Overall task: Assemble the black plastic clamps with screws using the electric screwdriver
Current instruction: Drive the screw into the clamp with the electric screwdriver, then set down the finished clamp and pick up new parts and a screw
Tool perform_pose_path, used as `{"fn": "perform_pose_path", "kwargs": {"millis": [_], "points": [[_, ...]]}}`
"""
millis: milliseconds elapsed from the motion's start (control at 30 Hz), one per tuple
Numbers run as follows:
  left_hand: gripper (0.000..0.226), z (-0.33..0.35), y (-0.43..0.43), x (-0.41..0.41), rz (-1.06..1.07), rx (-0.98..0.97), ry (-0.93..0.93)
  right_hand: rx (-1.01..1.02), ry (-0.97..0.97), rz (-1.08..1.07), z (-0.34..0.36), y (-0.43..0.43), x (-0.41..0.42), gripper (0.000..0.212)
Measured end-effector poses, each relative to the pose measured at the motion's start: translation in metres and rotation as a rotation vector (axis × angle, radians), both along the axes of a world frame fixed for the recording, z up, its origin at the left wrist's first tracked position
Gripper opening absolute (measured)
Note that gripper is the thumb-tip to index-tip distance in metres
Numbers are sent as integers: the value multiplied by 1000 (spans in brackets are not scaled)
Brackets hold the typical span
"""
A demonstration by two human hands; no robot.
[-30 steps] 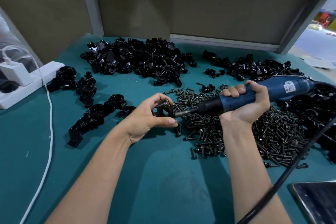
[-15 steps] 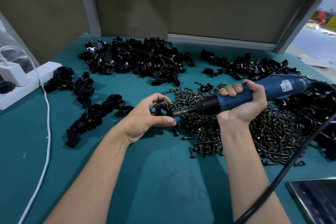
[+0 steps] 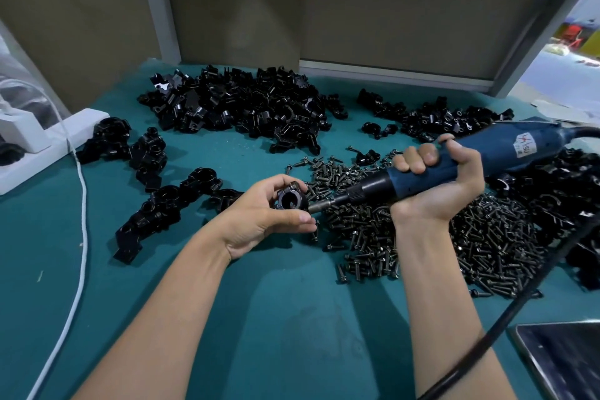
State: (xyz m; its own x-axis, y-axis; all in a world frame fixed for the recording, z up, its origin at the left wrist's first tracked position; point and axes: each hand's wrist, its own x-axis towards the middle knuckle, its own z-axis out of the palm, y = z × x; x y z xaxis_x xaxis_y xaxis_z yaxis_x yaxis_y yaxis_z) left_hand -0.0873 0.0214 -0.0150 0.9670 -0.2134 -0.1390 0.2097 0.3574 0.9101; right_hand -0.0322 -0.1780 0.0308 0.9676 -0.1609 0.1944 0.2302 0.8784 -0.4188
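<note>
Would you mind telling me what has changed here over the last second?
Nothing has visibly changed: the left hand still pinches the black clamp, and the right hand still grips the electric screwdriver with its bit at the clamp's side.

Black clamp (image 3: 283, 195) at blue screwdriver (image 3: 506, 143) tip, beside screws (image 3: 487, 237)

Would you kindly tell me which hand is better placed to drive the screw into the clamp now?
Right. The right hand grips the electric screwdriver, whose bit tip sits at the clamp; the left hand is busy pinching that clamp steady.
</note>
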Motion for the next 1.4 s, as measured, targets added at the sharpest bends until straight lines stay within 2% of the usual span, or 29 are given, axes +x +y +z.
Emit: {"fn": "perform_pose_path", "kwargs": {"millis": [200,233,333,367,433,500,533,567,633,700,800,900,1000,1067,1167,1233,1267,1333,1400], "points": [[44,4,-1,-2,-20,-11,-28,-108,-89,49,9,-1,-9,45],[42,4,0,-2,-38,1,-45,-113,-99,60,10,-2,-11,44],[44,4,6,-2,-96,78,-122,-82,-218,192,16,-10,-14,9],[44,4,9,-3,-88,150,-144,-51,-306,313,19,-17,-14,19],[45,6,12,-1,36,331,-142,29,-477,574,26,-31,-16,34],[42,4,11,3,271,427,-115,-31,-492,610,32,-48,-21,30],[41,2,10,6,396,452,-123,-148,-435,566,34,-55,-25,26],[39,0,9,9,508,481,-138,-355,-362,483,36,-62,-32,26],[37,-6,9,12,672,623,-178,-999,-236,175,40,-70,-50,37],[35,-12,14,13,766,930,-206,-1499,-192,-112,41,-65,-72,41],[31,-17,21,13,823,1254,-220,-1953,-306,-260,29,-54,-100,39],[24,-16,20,12,823,1422,-153,-2343,-350,-210,9,-47,-115,60],[29,-16,17,10,746,1500,-99,-2430,-402,-33,-13,-48,-124,90],[36,-17,15,10,739,1513,-88,-2468,-482,0,-23,-47,-126,85],[45,-14,12,8,791,1588,-114,-2375,-614,-306,-31,-62,-129,78],[41,-13,8,8,854,1621,-255,-2384,-650,-413,-31,-65,-134,74],[36,-13,5,8,884,1577,-343,-2399,-677,-410,-30,-66,-135,69],[27,-11,-7,7,852,1371,-462,-2422,-737,-384,-32,-64,-133,65],[18,-9,-21,6,749,1121,-476,-2435,-787,-341,-25,-57,-127,70]]}}
